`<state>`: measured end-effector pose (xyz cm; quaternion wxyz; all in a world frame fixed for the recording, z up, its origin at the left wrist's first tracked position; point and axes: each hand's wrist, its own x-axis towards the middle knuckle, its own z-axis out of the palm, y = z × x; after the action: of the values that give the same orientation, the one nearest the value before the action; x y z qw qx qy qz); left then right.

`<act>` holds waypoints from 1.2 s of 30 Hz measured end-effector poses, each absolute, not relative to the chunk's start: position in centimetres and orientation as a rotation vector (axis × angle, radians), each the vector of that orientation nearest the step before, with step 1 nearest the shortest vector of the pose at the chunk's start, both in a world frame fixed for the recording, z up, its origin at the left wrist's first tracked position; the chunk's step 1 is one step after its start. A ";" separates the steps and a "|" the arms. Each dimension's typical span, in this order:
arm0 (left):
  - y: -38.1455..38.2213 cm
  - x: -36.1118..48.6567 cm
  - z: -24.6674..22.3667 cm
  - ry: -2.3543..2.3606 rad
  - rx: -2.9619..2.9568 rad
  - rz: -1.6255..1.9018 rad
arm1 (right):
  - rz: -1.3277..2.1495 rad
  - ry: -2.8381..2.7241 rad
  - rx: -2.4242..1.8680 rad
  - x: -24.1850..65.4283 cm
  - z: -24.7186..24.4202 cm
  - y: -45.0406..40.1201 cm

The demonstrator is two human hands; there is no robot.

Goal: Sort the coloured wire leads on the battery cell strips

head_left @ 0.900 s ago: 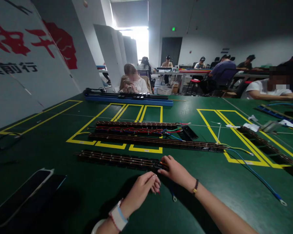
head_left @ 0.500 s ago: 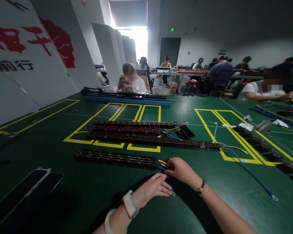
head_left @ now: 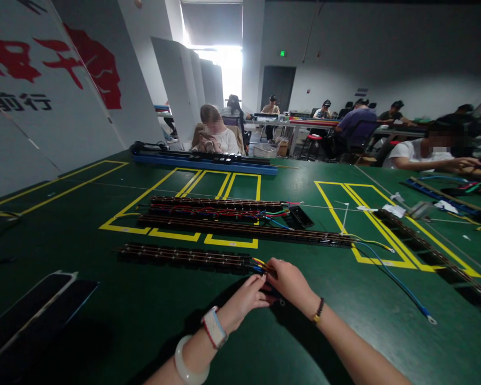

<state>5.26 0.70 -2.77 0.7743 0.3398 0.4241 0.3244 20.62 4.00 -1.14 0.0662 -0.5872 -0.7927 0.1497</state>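
The nearest dark strip (head_left: 184,258) lies across the green table, with yellow, red and blue wires (head_left: 258,263) coming out of its right end. My right hand (head_left: 285,279) is closed round these wires just beyond the strip's end. Against it from the left, my left hand (head_left: 248,297) has its fingertips closed on the same wire bundle. A ring terminal (head_left: 281,302) shows below the fingers. Part of the wires is hidden by both hands.
Behind the hands lies a longer dark strip (head_left: 240,226) with a blue cable (head_left: 396,280) trailing right. A black tray (head_left: 301,217) sits behind it. Dark panels (head_left: 36,315) lie at left, another strip (head_left: 436,246) at right. People sit beyond the table.
My left hand has moved up to the wires beside my right hand, and its fingers have closed. The view has shifted slightly, and the blue wire's end is now more covered.
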 end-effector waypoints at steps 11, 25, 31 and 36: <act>1.3 7.4 -3.6 0.932 0.546 0.903 | -0.200 -2.665 -1.620 18.9 -1.1 2.4; 0.8 7.3 -4.1 0.941 0.542 0.972 | -0.698 -2.415 -1.551 16.3 -6.7 -2.5; 1.0 7.1 -4.5 0.851 0.458 0.948 | -0.200 -2.427 -1.613 17.4 -4.6 -2.0; 1.0 6.7 -4.7 0.757 0.424 0.939 | 0.215 -2.365 -1.588 20.2 -0.9 -0.4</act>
<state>6.70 1.03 -4.67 0.8026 0.1980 0.3532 0.4380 20.22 -0.42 -0.92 0.1420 -0.5502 -0.8195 0.0746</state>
